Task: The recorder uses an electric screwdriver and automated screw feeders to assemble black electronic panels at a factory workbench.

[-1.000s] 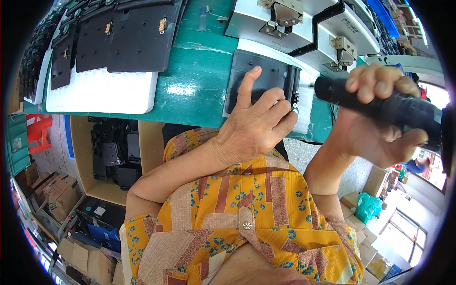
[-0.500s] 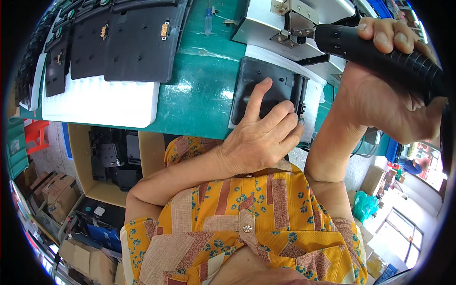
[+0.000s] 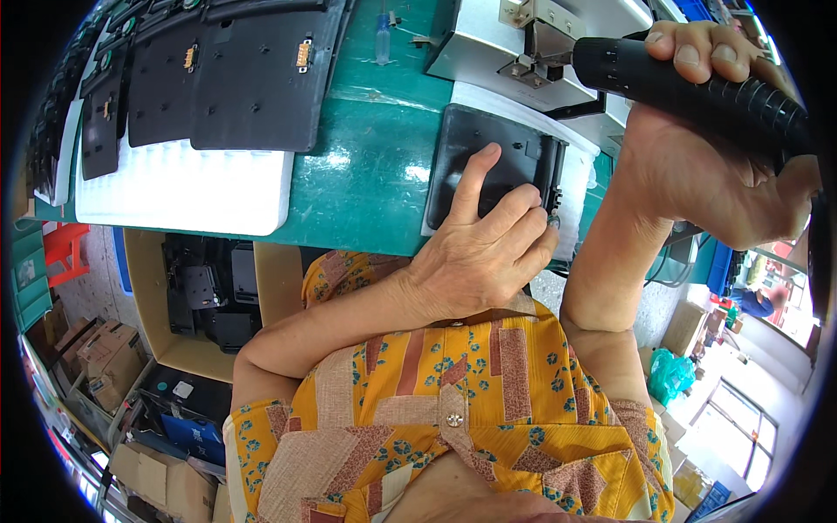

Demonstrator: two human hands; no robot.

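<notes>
My right hand (image 3: 724, 166) grips a black electric screwdriver (image 3: 680, 83), its fingers wrapped over the ribbed body. The screwdriver's front end points left, close to the small metal bracket (image 3: 549, 44) on a silver metal box (image 3: 493, 44); whether the bit touches cannot be made out. My left hand (image 3: 488, 244) lies over a black plastic panel (image 3: 462, 144) on the bench. One finger stretches across the panel's face, while the others are bent and pressed together by its right edge, beside a small connector (image 3: 555, 202). The thumb and fingertips there may pinch something too small to tell.
White foam (image 3: 192, 187) at the left of the green bench (image 3: 366, 157) carries several black panels (image 3: 253, 87). A clear blue screwdriver handle (image 3: 382, 44) lies farther back. Below the bench edge stands a cardboard box (image 3: 148, 296) with black parts. Cables (image 3: 676, 261) hang at right.
My right hand and the electric screwdriver have shifted slightly left, and the tool's front end has risen a little. My left hand and the panel stay in place.
</notes>
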